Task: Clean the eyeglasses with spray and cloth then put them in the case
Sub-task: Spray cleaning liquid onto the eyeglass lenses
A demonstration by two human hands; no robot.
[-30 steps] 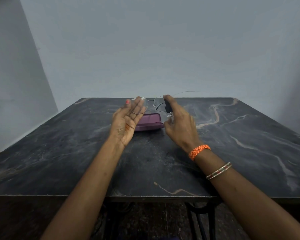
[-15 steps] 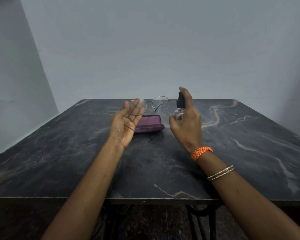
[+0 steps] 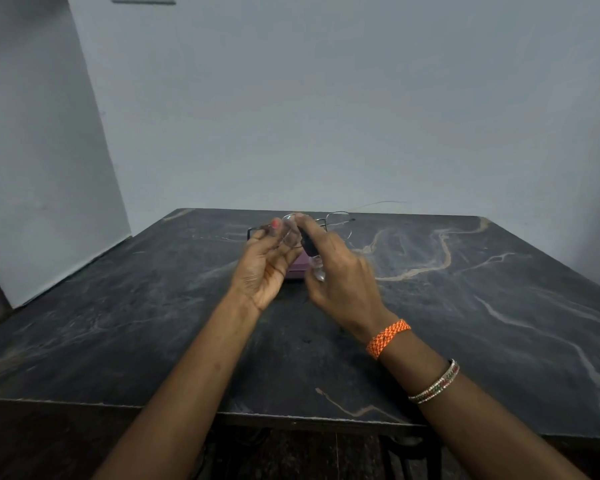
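Note:
My left hand [image 3: 264, 268] holds the thin wire-rimmed eyeglasses [image 3: 338, 225] up by the left lens, above the table's middle. My right hand [image 3: 343, 278] grips a small clear spray bottle with a black nozzle [image 3: 310, 249], its index finger on top of the nozzle, right against the left lens. The closed purple glasses case [image 3: 297, 268] lies on the table behind and between my hands, mostly hidden by them. No cloth is visible.
The dark marble table [image 3: 465, 306] has pale veins and fills the lower view; its front edge [image 3: 291, 420] runs close to me. A plain grey-blue wall stands behind, with a corner at the left.
My right hand swung the spray bottle left from beside the right lens up against the left lens. The camera view also tilted down slightly.

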